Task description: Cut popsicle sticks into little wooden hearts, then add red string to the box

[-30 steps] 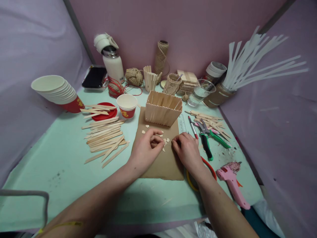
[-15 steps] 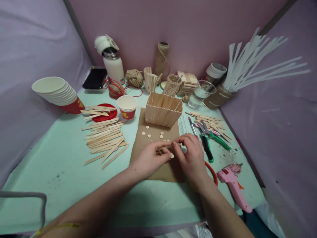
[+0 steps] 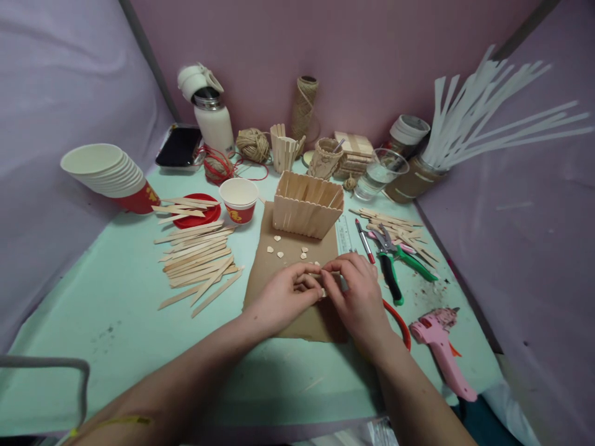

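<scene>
Over a sheet of brown cardboard [image 3: 258,285], my left hand [image 3: 283,294] and my right hand [image 3: 356,294] meet at their fingertips. Both have fingers curled in a pinch. A small pale wooden piece [image 3: 324,292] shows at my left thumb tip. What my right thumb and index finger pinch is too small and hidden to make out. Several small heart-like wooden pieces [image 3: 279,254] lie on the cardboard beyond my hands. Behind them stands a box made of craft sticks [image 3: 302,214], upright at the far end of the cardboard.
Loose craft sticks [image 3: 198,257] and a paper cup [image 3: 238,201] are at left. At right lie green-handled cutters [image 3: 391,272], a marker [image 3: 365,241] and a pink glue gun [image 3: 441,353]. A glass of water [image 3: 377,176], twine [image 3: 252,145] and a white bottle [image 3: 214,127] stand behind.
My right fingers have shifted very slightly left and down against the left fingertips. The view has moved a little; the things on the table stay in place.
</scene>
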Available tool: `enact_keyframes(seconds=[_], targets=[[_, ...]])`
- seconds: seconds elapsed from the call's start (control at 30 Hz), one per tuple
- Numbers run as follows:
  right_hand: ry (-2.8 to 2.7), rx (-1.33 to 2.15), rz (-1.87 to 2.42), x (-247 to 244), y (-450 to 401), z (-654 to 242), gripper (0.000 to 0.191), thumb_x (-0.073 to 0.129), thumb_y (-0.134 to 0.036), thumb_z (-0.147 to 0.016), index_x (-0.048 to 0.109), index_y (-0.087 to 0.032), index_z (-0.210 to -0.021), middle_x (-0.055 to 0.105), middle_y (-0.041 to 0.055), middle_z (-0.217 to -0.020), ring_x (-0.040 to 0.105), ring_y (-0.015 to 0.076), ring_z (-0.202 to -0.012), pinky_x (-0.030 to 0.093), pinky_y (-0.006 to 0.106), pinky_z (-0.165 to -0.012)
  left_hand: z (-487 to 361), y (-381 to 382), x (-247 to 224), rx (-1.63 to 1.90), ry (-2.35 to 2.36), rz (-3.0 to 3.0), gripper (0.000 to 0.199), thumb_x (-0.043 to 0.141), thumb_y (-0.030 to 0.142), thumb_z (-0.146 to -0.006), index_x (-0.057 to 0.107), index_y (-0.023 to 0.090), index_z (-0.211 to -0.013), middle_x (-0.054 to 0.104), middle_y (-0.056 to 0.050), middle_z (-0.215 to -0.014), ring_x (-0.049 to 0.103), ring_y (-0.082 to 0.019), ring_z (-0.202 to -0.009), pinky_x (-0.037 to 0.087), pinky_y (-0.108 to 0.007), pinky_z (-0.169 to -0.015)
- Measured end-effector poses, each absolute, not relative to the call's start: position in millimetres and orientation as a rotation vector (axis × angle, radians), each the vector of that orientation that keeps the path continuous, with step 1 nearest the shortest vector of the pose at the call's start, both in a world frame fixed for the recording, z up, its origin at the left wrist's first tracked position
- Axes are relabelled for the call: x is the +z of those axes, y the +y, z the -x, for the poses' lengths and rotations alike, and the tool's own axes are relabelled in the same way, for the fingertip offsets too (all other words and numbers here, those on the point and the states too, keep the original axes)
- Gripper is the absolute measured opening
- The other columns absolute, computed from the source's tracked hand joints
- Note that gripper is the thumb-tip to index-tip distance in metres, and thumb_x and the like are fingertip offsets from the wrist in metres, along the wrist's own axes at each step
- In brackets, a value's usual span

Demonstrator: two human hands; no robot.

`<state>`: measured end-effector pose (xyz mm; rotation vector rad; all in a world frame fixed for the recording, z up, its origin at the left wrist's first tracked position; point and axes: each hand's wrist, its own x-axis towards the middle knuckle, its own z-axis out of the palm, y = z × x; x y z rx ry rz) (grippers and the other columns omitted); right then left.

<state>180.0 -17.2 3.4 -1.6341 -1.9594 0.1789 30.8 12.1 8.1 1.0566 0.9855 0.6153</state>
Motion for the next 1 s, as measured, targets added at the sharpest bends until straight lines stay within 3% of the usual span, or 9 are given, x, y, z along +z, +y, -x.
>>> enact_keyframes(seconds=[0.47, 1.0], targets=[[-1.92, 0.214, 1.583, 1.0, -19.0, -183.5, 0.006, 0.055, -0.021, -0.091, 0.059, -0.021, -0.086, 0.062, 0.0038, -0.088, 0.055, 0.0196, -0.087, 0.037, 0.035, -0.079, -27.9, 13.2, 7.0, 0.591, 0.925, -0.865, 0.028, 0.066, 0.011, -0.072, 0.061, 0.015, -0.099, 0.065, 0.002, -0.068, 0.063, -0.012, -0.071, 0.05, -0.031, -0.08], [-1.859, 0.188, 1.582, 3.7, -20.3, -189.0, 0.005, 0.056, -0.022, -0.091, 0.061, -0.021, -0.089, 0.062, 0.0038, -0.088, 0.057, 0.0193, -0.086, 0.039, 0.034, -0.077, -26.6, 13.6, 3.5, 0.581, 0.879, -0.756, 0.034, 0.074, 0.016, -0.068, 0.062, 0.013, -0.101, 0.065, 0.001, -0.069, 0.062, -0.011, -0.067, 0.045, -0.026, -0.066]])
